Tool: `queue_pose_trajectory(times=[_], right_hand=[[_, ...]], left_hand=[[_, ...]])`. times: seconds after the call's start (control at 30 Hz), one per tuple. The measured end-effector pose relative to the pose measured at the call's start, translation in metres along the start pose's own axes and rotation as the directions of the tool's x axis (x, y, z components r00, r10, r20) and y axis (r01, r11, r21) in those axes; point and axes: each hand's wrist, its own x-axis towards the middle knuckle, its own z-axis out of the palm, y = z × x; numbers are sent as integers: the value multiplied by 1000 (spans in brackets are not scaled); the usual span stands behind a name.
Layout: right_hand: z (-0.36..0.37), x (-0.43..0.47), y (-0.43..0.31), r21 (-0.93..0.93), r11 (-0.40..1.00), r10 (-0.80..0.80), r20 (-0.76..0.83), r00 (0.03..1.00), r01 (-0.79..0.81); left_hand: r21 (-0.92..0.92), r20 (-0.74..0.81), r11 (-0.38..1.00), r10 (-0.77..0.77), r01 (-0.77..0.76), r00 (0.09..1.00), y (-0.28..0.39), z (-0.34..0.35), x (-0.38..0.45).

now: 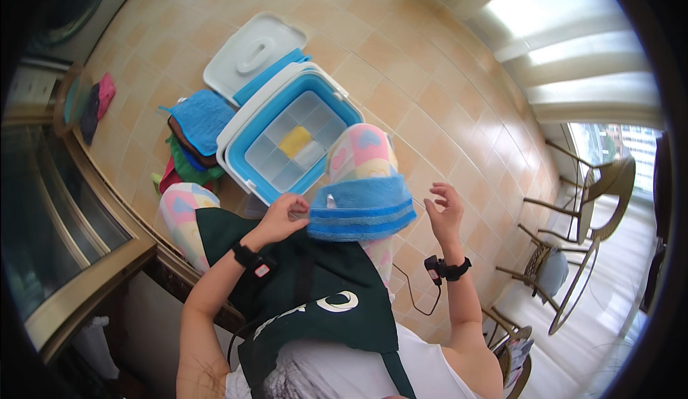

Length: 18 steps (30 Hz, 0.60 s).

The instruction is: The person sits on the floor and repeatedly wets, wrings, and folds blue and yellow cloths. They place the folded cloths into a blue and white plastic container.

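Observation:
A blue cloth [360,211] with darker blue stripes and a small white tag lies folded over my raised right knee. Beside its left edge is my left hand [280,220], thumb and fingers curved with a gap between them; whether the thumb touches the cloth is hard to tell. My right hand [446,212] is raised to the right of the cloth, apart from it, fingers loosely bent and holding nothing. In front of my knees stands a blue and white plastic box [230,154]. Inside it a clear divided tray [312,103] carries a folded yellow cloth [295,141] and a whitish one [308,155].
The box's white lid [228,57] lies behind it. To its left are stacked cloths, a blue one [201,119] uppermost. Pink and dark cloths [105,98] lie farther left on the tiled floor. A glass-and-metal frame [123,259] borders my left; chairs [586,200] stand at right.

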Motion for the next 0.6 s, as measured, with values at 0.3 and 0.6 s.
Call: queue_pose_trajectory(times=[0.3, 0.6], right_hand=[[155, 114, -104, 73, 938, -327, 518, 791, 340], [367, 166, -9, -442, 845, 116, 700, 704, 300]], left_hand=[[250, -391, 955, -50, 158, 919, -68, -35, 90], [679, -384, 727, 232, 103, 894, -92, -52, 126]])
